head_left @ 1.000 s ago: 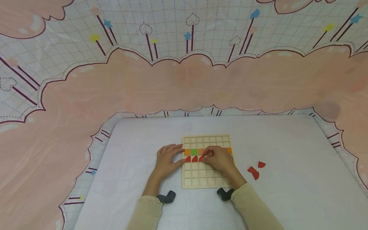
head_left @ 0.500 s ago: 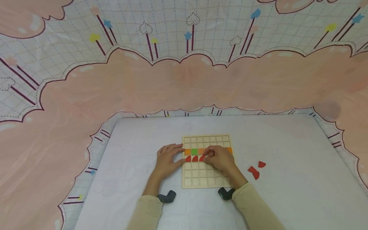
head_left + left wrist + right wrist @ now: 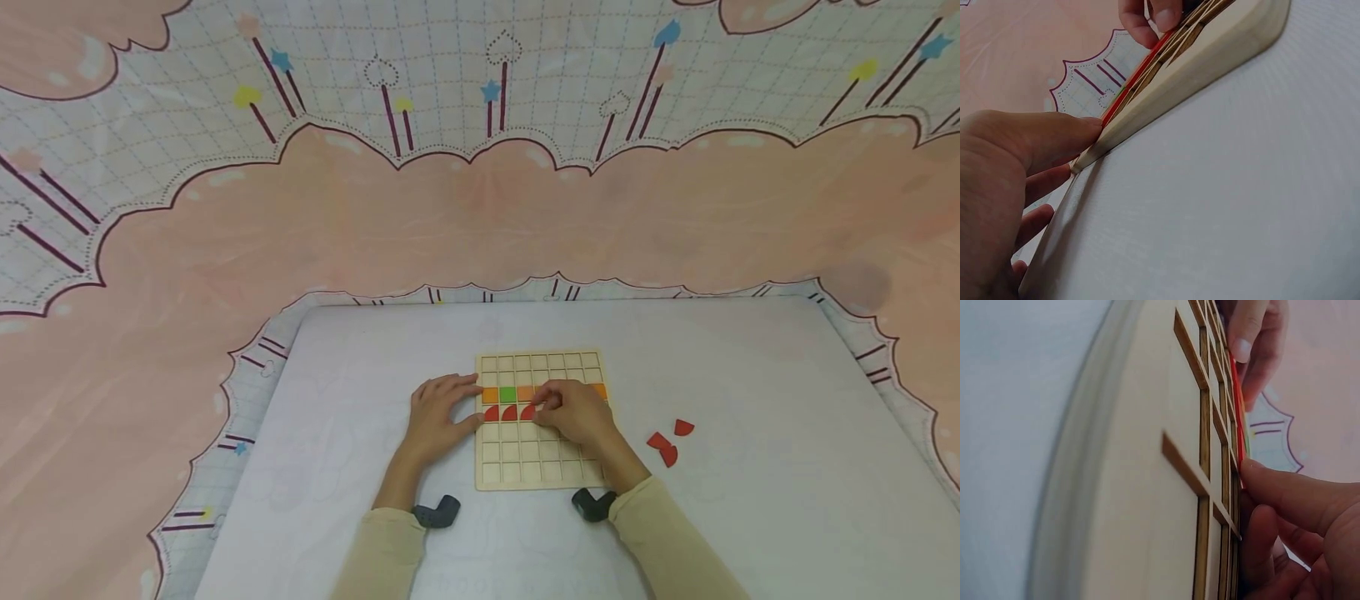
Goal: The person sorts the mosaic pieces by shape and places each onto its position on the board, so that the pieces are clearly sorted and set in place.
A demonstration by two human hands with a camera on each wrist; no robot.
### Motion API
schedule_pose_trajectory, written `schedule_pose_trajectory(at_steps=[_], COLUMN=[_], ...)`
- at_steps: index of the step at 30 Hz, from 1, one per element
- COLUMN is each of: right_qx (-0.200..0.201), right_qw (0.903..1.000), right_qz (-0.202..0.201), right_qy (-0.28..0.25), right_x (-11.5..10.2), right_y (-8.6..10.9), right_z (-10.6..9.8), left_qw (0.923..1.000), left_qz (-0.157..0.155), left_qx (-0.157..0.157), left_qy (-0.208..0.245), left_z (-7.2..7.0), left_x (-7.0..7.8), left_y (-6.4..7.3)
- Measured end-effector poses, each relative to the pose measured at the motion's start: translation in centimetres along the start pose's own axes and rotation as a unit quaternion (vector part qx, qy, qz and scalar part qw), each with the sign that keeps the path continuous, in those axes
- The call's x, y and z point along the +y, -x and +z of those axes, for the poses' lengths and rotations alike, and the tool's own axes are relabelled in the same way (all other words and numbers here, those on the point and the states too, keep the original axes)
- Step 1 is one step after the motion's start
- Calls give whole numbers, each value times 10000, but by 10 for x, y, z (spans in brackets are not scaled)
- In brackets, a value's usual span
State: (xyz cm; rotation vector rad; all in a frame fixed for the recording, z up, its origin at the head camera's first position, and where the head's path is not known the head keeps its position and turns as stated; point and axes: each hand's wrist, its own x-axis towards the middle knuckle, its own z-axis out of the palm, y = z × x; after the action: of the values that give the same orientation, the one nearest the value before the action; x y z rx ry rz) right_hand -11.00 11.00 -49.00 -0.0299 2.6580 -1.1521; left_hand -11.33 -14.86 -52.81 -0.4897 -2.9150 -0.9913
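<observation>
A pale wooden grid board lies on the white table. One row holds orange and green squares, partly covered by my right hand. In the row nearer me, three red quarter-circle pieces sit side by side from the left. My left hand rests at the board's left edge, its thumb at the first red piece and its other fingers spread along the side. With thumb and curled fingers, my right hand pinches the third red piece. Its thumb tip touches the red in the right wrist view.
Three loose red quarter-circle pieces lie on the table to the right of the board. A dark device sits at each wrist, by the sleeve cuffs. Beyond the table's far edge hangs a patterned pink and white cloth.
Both hands hold nearly the same pose on the board throughout. The view shifts very slightly; the red pieces stay in their places.
</observation>
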Motion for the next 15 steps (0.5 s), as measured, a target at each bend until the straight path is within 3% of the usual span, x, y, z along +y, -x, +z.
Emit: schedule_pose_trajectory(at_steps=[8, 12, 15], right_qx=[-300, -370, -298], right_qw=[9978, 9970, 9980], right_qz=[-337, -576, -534], right_qy=[-482, -358, -170], right_x=[17, 30, 41], right_y=[8, 14, 18], right_z=[-23, -45, -63], left_qw=[10000, 10000, 10000], left_qz=[22, -2, -49], left_qx=[25, 20, -1], left_qy=[14, -13, -45], left_z=[1, 1, 0], left_x=[1, 1, 2], left_y=[1, 1, 1])
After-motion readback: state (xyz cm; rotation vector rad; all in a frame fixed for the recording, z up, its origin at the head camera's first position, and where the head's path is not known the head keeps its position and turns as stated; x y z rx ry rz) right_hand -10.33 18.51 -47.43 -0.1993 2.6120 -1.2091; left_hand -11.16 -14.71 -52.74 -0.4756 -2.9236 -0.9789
